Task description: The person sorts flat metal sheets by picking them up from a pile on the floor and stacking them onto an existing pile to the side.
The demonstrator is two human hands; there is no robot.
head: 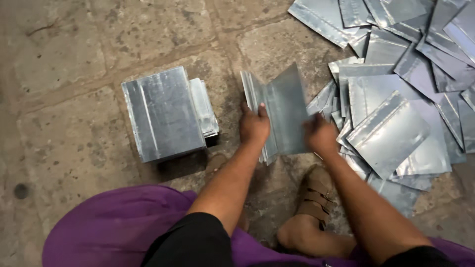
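Fingers (pixel 262 110) of the left hand (pixel 254 127) are curling over the edge of a small bundle of silver foil pouches (pixel 283 106), gripping it upright above the stone floor (pixel 74 69). The right hand (pixel 320 134), blurred, is closing on the bundle's lower right side. A squared stack of pouches (pixel 163 114) is sitting on the floor to the left, well apart. Loose pouches (pixel 396 94) are lying heaped to the right, beside a sandalled foot (pixel 314 198) and purple cloth (pixel 114 227).
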